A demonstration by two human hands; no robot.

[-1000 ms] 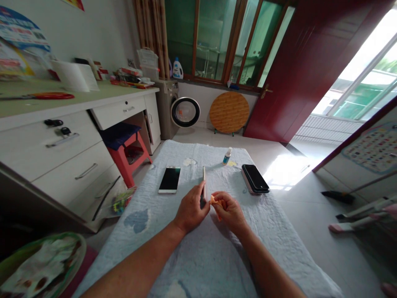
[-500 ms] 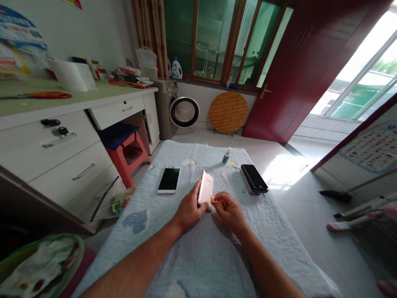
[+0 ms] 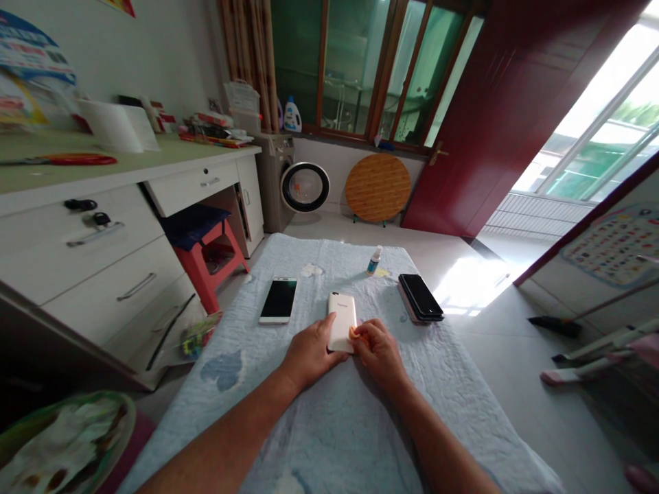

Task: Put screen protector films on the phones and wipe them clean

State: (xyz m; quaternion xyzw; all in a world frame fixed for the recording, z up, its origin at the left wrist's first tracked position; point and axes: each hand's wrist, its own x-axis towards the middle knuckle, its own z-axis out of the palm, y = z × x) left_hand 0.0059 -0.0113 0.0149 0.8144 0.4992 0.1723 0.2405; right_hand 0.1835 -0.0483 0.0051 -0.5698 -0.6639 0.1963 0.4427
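Observation:
A pale gold smartphone (image 3: 342, 322), its back facing up, is gripped along its left side and lower end by my left hand (image 3: 310, 348). My right hand (image 3: 379, 352) pinches a small orange cloth (image 3: 354, 333) against the phone's lower right edge; most of the cloth is hidden in the fingers. To the left, a white phone with a dark screen (image 3: 279, 300) lies face up. On the right, a black phone (image 3: 421, 297) rests on top of another pinkish one. A small spray bottle (image 3: 375, 261) stands upright beyond my hands.
A pale blue patterned cloth (image 3: 329, 425) covers the surface under my hands. At left are a red stool (image 3: 216, 264), white drawers (image 3: 97, 274) and a bin (image 3: 128, 429). A washing machine with its door open (image 3: 305, 187) and a round wooden tabletop (image 3: 378, 187) are farther back.
The gold phone has gone from tilted on its side to lying flatter, back up. My right hand has brought the orange cloth onto its right edge.

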